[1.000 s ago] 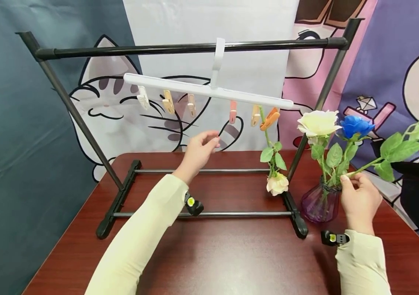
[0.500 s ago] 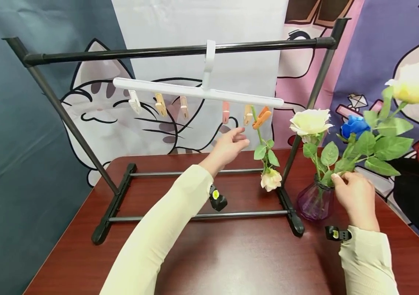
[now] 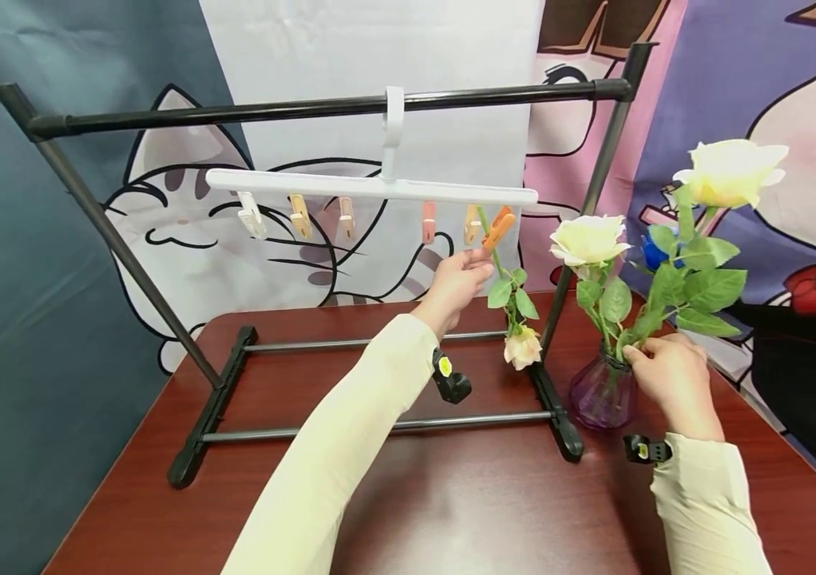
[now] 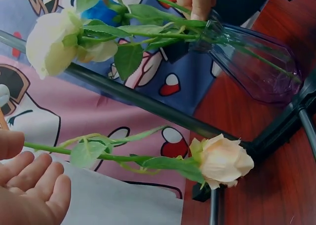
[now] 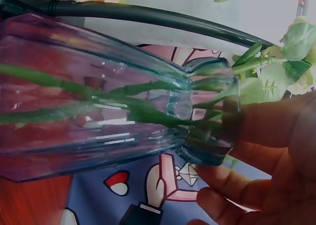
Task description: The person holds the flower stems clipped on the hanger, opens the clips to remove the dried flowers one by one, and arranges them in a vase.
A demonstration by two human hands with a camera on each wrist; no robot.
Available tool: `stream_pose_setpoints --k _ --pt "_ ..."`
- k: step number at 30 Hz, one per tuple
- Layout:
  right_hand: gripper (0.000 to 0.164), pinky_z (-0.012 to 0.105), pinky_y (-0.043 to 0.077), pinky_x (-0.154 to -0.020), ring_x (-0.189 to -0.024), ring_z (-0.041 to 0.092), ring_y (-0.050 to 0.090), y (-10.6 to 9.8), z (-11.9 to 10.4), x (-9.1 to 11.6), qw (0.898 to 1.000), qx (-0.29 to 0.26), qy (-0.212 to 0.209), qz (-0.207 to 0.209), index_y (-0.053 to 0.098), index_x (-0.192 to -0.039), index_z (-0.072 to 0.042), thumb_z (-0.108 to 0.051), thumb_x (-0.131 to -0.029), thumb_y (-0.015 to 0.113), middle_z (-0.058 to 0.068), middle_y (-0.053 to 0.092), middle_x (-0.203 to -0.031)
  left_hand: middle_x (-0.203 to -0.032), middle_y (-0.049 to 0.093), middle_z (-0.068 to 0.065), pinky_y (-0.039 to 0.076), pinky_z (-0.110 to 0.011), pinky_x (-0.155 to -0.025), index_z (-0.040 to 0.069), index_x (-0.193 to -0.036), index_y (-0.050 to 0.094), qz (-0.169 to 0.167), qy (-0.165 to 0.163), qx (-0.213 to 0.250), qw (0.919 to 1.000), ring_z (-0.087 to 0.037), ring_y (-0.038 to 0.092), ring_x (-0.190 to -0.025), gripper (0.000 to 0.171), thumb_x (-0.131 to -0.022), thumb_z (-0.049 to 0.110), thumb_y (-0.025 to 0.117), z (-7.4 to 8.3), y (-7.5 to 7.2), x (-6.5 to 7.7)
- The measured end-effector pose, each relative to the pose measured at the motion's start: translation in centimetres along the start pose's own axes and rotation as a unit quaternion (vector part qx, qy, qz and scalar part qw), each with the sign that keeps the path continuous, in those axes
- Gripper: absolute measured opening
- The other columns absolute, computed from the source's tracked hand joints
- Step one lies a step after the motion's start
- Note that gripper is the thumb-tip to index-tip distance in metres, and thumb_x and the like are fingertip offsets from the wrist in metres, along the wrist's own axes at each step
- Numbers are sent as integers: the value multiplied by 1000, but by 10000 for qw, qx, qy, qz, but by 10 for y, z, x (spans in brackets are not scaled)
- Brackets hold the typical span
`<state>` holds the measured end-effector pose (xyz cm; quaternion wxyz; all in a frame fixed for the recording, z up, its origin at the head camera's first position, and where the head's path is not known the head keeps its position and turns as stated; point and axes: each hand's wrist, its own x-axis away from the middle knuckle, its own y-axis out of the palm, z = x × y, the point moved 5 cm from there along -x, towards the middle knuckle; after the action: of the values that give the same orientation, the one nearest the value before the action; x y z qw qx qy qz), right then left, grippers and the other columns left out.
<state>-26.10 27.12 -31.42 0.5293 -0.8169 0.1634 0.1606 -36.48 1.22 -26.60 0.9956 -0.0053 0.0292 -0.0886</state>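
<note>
My left hand point(image 3: 454, 283) is raised beside the orange clothespin point(image 3: 499, 228), fingertips at its lower end. In the left wrist view its thumb and loosely bent fingers stand apart. That clothespin holds the stem of an upside-down peach rose point(image 3: 523, 348) under the white hanger point(image 3: 372, 187). My right hand point(image 3: 674, 379) pinches the stem of a white rose point(image 3: 731, 172) at the mouth of the purple glass vase point(image 3: 603, 395). The vase also bears another white rose point(image 3: 590, 239) and a blue rose point(image 3: 655, 252). My right fingers partly hide the vase rim.
Several other clothespins hang from the hanger, including a pink one point(image 3: 428, 222) and a white one point(image 3: 251, 216). The hanger hooks over the black rack's top bar point(image 3: 271, 110). The rack stands on a reddish-brown table point(image 3: 494, 503), its right foot point(image 3: 559, 419) near the vase.
My left hand has moved right, from below the middle of the hanger to the orange clothespin. The white rose in my right hand has swung upright and leftward over the vase.
</note>
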Motion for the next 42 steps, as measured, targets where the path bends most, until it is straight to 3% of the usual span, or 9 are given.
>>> stream_pose_setpoints --k 7,15,19,22,25,28,33,37,42 --pt "39 60 35 -72 -95 55 39 6 2 -4 9938 274 357 -1017 65 -90 5 -29 -94 47 35 53 -107 -126 58 -7 41 -34 -99 7 -128 54 192 -84 -49 9998 -19 51 -116 36 -92 12 56 -6 -2 -6" --pt "30 53 28 -80 -93 45 47 1 -1 0 9999 3 109 -82 66 -90 7 -19 -89 53 32 62 -91 -107 67 -10 41 -31 -97 5 -103 65 36 71 201 9998 -14 61 -96 15 -91 10 59 -7 6 -4" --pt "25 53 32 -80 -92 45 50 0 -3 1 9999 -52 70 143 69 -90 6 -15 -86 56 30 63 -90 -101 69 -10 43 -28 -97 3 -99 66 -1 207 137 9997 -17 64 -96 13 -90 9 59 -6 6 1" --pt "25 48 40 -67 -82 45 55 1 -2 0 9997 26 183 -187 70 -72 -2 -17 -85 54 23 64 -74 -101 69 -13 44 -26 -96 1 -100 67 -13 342 141 9993 -19 65 -96 15 -90 8 59 -5 7 3" --pt "35 40 40 -54 -66 40 55 3 0 -2 9959 119 333 -831 56 -55 -11 -22 -87 48 10 56 -59 -104 68 -17 45 -25 -95 -2 -104 66 -43 428 172 9989 -25 64 -101 18 -90 8 59 -5 7 4" --pt "34 41 41 -55 -70 42 56 4 2 -1 9925 139 395 -1148 60 -61 -11 -24 -89 45 14 60 -66 -104 67 -20 47 -25 -93 -5 -105 65 -67 454 247 9986 -30 62 -104 20 -90 7 58 -5 8 6" --pt "29 54 41 -72 -87 51 54 2 -3 2 9993 -34 255 -272 70 -97 1 -21 -87 53 27 65 -94 -103 67 -20 49 -23 -88 -5 -105 65 -55 494 278 9984 -28 63 -101 20 -90 6 58 -5 7 8" --pt "23 55 33 -79 -84 47 52 2 -8 -1 9985 -206 82 507 68 -92 5 -13 -83 57 28 65 -87 -102 68 -19 50 -24 -87 -4 -105 65 -19 524 265 9983 -24 65 -96 19 -90 6 59 -7 4 9" --pt "21 55 31 -75 -79 43 50 6 -14 -6 9969 -147 -114 767 68 -84 8 -3 -79 51 28 64 -79 -101 67 -19 50 -26 -87 -5 -106 64 -26 529 293 9982 -31 63 -100 20 -90 5 58 -8 2 10"
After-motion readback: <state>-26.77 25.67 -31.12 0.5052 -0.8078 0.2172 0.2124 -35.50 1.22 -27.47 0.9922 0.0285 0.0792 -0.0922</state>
